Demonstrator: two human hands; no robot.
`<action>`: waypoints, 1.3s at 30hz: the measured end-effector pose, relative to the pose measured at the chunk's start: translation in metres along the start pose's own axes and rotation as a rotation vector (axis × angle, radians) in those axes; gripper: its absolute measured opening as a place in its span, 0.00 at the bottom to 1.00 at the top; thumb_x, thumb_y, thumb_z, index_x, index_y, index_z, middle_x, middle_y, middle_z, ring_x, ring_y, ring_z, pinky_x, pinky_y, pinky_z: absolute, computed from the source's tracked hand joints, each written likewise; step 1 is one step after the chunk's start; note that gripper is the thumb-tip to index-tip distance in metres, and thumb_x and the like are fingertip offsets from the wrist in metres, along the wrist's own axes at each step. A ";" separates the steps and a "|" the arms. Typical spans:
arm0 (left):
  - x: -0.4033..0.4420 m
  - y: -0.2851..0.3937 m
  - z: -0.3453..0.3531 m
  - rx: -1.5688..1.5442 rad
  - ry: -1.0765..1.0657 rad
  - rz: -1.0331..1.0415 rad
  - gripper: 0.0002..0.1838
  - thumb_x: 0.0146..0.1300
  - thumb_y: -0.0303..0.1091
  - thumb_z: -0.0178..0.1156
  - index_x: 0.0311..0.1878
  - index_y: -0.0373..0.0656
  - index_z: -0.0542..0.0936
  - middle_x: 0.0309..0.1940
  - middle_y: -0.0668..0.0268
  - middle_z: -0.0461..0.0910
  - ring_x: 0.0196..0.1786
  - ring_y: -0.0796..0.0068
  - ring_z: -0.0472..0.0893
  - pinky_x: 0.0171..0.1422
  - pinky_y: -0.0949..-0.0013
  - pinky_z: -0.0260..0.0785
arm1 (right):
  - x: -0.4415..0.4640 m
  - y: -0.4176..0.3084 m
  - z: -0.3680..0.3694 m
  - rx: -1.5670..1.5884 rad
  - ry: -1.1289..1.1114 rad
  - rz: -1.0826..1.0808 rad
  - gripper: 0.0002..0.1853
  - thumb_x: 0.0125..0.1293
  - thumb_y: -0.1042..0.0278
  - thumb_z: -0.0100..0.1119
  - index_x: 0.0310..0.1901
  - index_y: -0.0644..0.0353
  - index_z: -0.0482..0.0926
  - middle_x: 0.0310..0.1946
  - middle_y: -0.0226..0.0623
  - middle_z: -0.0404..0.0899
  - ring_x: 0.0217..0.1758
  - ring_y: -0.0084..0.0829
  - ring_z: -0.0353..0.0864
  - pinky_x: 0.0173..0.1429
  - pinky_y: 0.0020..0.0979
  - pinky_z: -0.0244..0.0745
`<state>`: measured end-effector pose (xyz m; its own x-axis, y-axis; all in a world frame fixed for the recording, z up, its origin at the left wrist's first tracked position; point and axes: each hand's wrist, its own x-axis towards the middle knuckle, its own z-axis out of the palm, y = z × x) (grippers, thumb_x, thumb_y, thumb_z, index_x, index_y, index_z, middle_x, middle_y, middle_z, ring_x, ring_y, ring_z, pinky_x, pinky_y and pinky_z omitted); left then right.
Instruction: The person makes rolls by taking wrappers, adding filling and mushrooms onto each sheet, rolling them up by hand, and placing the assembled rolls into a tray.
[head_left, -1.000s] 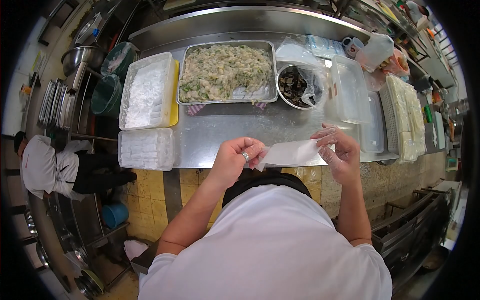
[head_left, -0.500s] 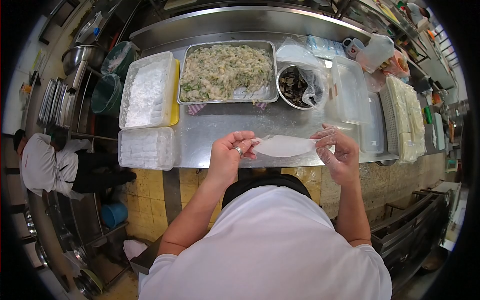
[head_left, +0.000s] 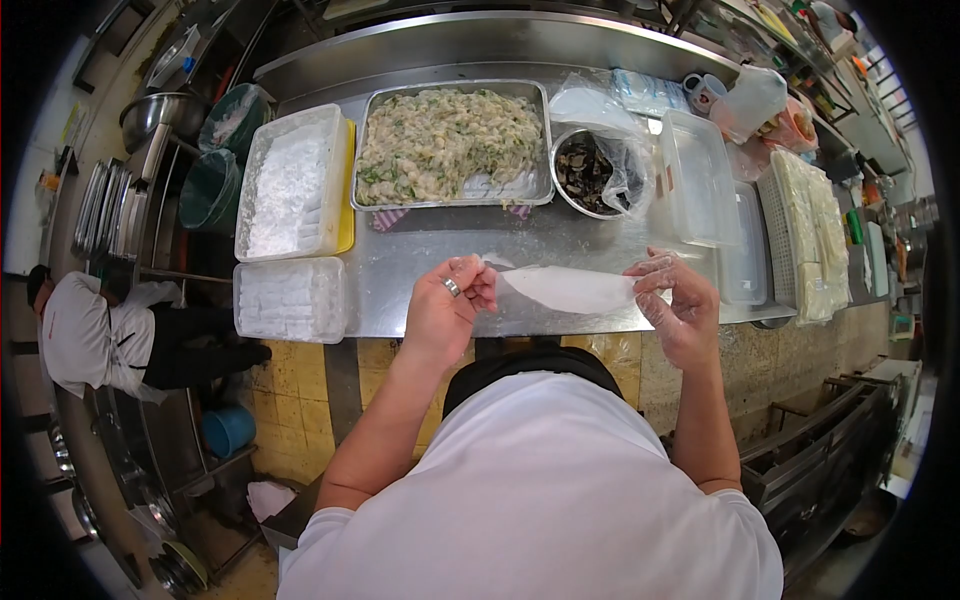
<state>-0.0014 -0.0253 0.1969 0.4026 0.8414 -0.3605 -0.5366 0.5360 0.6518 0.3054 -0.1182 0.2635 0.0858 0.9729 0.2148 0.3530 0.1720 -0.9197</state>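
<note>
A thin white sheet (head_left: 570,289) is stretched between my two hands above the front edge of the steel table (head_left: 420,250). My left hand (head_left: 447,298), with a ring on one finger, pinches its left end. At the right end, my floury right hand (head_left: 678,303) grips it between thumb and fingers. Beyond the hands is a metal tray (head_left: 548,150) of pale, green-flecked filling (head_left: 450,140). To its right a round bowl (head_left: 590,178) holds dark pieces, with plastic film over part of it.
On the left stand a tub of white powder and rolls (head_left: 290,190) and a smaller tub (head_left: 290,300) of white pieces. Clear containers (head_left: 695,180) and a basket with wrapped pale sheets (head_left: 815,240) are at the right. A person in white (head_left: 85,335) is at far left.
My left hand has moved left and slightly up, and the sheet, folded at its left end earlier, now stretches out wider. My right hand has stayed almost in place.
</note>
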 end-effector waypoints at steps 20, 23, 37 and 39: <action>-0.038 0.028 0.034 0.573 -0.019 0.504 0.14 0.80 0.19 0.61 0.64 0.29 0.85 0.50 0.52 0.91 0.49 0.68 0.91 0.54 0.65 0.87 | 0.001 0.032 -0.022 0.019 0.150 0.108 0.02 0.69 0.80 0.69 0.42 0.65 0.87 0.47 0.42 0.90 0.58 0.35 0.86 0.79 0.43 0.67; -0.045 0.029 0.040 0.599 -0.086 0.534 0.15 0.80 0.17 0.61 0.65 0.27 0.85 0.53 0.53 0.91 0.58 0.63 0.92 0.59 0.66 0.88 | 0.002 0.030 -0.018 0.036 0.139 0.095 0.02 0.69 0.79 0.69 0.42 0.66 0.88 0.46 0.41 0.91 0.58 0.35 0.86 0.80 0.44 0.66; -0.048 0.027 0.051 0.654 -0.103 0.605 0.12 0.76 0.14 0.66 0.58 0.28 0.88 0.48 0.55 0.92 0.54 0.62 0.93 0.59 0.63 0.91 | 0.003 0.026 -0.008 -0.011 0.093 0.055 0.03 0.69 0.75 0.72 0.42 0.64 0.88 0.44 0.38 0.92 0.58 0.37 0.89 0.83 0.50 0.64; -0.047 0.026 0.049 0.626 -0.113 0.603 0.11 0.76 0.14 0.64 0.57 0.29 0.89 0.47 0.55 0.93 0.53 0.64 0.94 0.60 0.63 0.90 | 0.003 0.025 -0.007 -0.024 0.090 0.049 0.04 0.69 0.74 0.72 0.42 0.63 0.88 0.45 0.38 0.92 0.58 0.37 0.89 0.83 0.51 0.63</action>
<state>0.0016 -0.0540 0.2636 0.2707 0.9394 0.2103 -0.1894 -0.1622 0.9684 0.3214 -0.1117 0.2437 0.1861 0.9621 0.1992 0.3684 0.1196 -0.9219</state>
